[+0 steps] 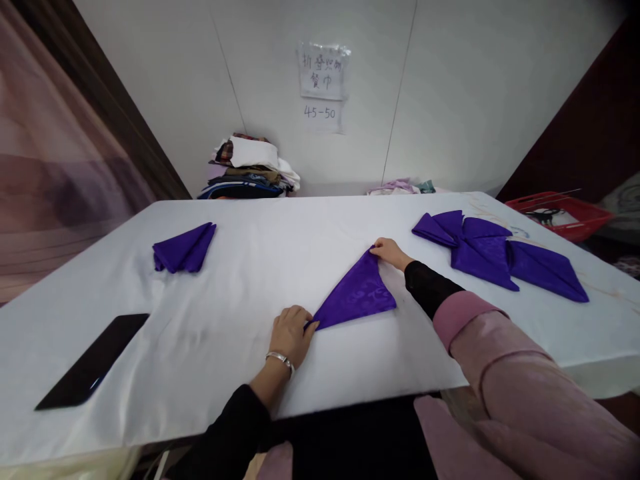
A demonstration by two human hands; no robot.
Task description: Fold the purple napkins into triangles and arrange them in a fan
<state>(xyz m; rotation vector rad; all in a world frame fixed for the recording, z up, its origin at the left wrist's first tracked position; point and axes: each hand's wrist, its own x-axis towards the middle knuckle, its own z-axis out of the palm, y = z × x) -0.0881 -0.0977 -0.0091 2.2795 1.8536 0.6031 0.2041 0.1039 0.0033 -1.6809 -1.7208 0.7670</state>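
Note:
A purple cloth napkin (357,293), folded to a triangle with a faint woven pattern, lies on the white-covered table (240,267) between my hands. My left hand (293,333), with a silver bracelet at the wrist, pinches its near left corner. At the far upper corner, my right hand (391,253) holds the tip between thumb and fingers. The third corner points right and rests untouched on the cloth. Another folded purple napkin (185,250) sits at the left, with layered pleats showing. On the right, several folded purple napkins (485,247) lie side by side in a row.
A flat black panel (95,363) lies near the left front edge. Stacked folded clothes (250,167) stand behind the table against the wall, with more cloth (400,187) further right. A red basket (565,217) is beyond the right edge. A handwritten paper sign (323,73) hangs on the wall.

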